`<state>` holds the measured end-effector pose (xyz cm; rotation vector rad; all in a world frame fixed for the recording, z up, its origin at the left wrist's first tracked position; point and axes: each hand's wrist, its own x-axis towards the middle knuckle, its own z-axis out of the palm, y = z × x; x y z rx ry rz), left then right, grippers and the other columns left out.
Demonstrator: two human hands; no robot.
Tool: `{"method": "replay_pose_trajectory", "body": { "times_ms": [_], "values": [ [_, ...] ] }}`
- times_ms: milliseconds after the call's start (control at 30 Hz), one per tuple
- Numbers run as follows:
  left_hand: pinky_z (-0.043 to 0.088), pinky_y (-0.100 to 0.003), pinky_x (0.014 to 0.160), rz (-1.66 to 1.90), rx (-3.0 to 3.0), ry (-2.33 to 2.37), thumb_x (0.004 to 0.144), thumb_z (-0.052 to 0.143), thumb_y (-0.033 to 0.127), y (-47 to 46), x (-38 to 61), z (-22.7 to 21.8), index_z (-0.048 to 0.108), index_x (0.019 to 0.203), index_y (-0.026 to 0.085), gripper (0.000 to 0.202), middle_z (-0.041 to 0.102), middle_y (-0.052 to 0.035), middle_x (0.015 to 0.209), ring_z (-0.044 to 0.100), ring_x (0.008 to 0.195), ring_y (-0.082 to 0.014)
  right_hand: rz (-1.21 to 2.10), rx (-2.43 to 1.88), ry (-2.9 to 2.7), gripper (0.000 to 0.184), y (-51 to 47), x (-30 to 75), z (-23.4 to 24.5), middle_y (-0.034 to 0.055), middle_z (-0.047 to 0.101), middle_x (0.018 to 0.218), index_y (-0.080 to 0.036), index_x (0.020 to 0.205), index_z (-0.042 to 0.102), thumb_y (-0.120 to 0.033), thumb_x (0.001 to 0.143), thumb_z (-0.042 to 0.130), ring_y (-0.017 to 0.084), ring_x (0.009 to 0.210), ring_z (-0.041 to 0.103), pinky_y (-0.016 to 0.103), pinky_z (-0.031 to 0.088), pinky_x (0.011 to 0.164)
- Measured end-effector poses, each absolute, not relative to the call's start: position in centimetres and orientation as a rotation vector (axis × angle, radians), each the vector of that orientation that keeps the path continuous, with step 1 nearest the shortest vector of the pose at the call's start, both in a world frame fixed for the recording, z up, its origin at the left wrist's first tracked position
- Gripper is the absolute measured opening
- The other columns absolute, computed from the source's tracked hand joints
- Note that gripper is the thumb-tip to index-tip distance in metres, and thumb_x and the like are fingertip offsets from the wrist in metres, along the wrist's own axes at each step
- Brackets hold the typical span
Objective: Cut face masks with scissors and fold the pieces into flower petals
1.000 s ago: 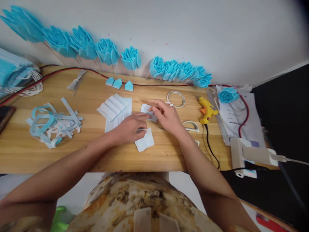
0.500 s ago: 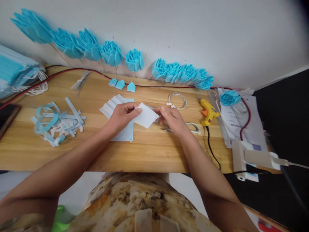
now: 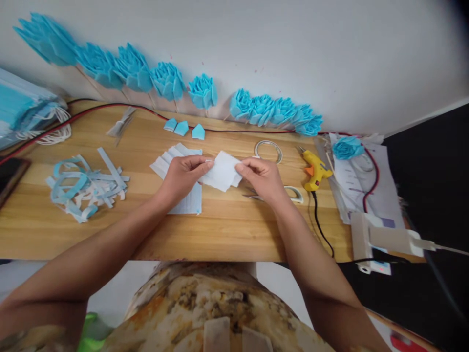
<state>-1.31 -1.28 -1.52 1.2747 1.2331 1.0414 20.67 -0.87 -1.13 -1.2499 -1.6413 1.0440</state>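
A small white square of mask fabric [image 3: 223, 173] is held just above the wooden table [image 3: 227, 230], between both hands. My left hand [image 3: 183, 178] pinches its left edge with thumb and fingers closed. My right hand [image 3: 262, 178] pinches its right edge the same way. Under my left hand lies a pleated white mask sheet [image 3: 179, 164]. Scissors [image 3: 289, 194] lie on the table just beyond my right hand.
Blue fabric flowers [image 3: 264, 108] line the wall. Three small blue petals [image 3: 183, 128], a tape ring [image 3: 269, 150], a yellow glue gun [image 3: 317, 168], a heap of cut strips [image 3: 84, 183], stacked masks [image 3: 25, 110], a red cable [image 3: 91, 110] and papers [image 3: 361, 171] lie about.
A second ago both hands were down on the table at small white pieces. They have since lifted one white square off the table and now hold it stretched between them.
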Motion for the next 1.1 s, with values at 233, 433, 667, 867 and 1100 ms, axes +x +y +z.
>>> {"method": "replay_pose_trajectory", "body": {
  "times_ms": [233,433,667,867,1100],
  "values": [
    [0.047,-0.022,0.060,0.497,1.589,0.792,0.083,0.073,0.041,-2.2,-1.5,-0.2,0.079,0.083,0.016,0.026,0.077,-0.0041,0.079,0.066,0.068,-0.0144,0.947,-1.297,-1.388,0.025,0.3,23.2,-0.5,-0.0019,0.058,0.064,-0.022,0.079,0.070,-0.047,0.080,0.073,0.011,0.056,0.047,0.025,0.037,0.052],
    [0.047,-0.021,0.061,0.260,1.686,0.553,0.089,0.066,0.032,-2.6,-1.4,0.1,0.078,0.087,0.016,0.020,0.079,-0.0039,0.082,0.068,0.069,-0.0143,1.319,-1.357,-1.484,0.032,0.0,22.0,-1.6,-0.0016,0.060,0.063,-0.019,0.082,0.069,-0.050,0.075,0.073,0.011,0.054,0.049,0.025,0.038,0.051],
    [0.047,-0.022,0.062,0.314,1.812,0.560,0.093,0.062,0.032,-2.6,-1.4,0.0,0.077,0.087,0.017,0.022,0.077,-0.0041,0.081,0.068,0.070,-0.0142,1.176,-1.472,-1.687,0.027,0.2,21.3,-3.1,-0.0043,0.051,0.054,-0.017,0.074,0.067,-0.043,0.082,0.065,0.010,0.051,0.041,0.025,0.029,0.051],
    [0.049,-0.040,0.101,0.660,2.160,0.697,0.091,0.059,0.022,-2.3,-1.3,-0.7,0.075,0.083,0.018,0.018,0.069,-0.0127,0.130,0.066,0.117,-0.0253,1.048,-1.488,-1.812,0.028,0.4,21.3,-3.3,-0.0027,0.055,0.059,-0.017,0.074,0.069,-0.041,0.085,0.062,0.011,0.057,0.044,0.025,0.030,0.054],
    [0.050,-0.050,0.104,0.575,2.412,0.844,0.089,0.055,0.017,-2.3,-1.1,-2.2,0.072,0.077,0.016,0.021,0.068,-0.0171,0.133,0.062,0.126,-0.0333,0.940,-1.564,-1.902,0.025,0.6,20.8,-3.5,-0.0004,0.064,0.061,-0.019,0.080,0.073,-0.038,0.089,0.061,0.014,0.059,0.054,0.026,0.034,0.057]
  ]
}}
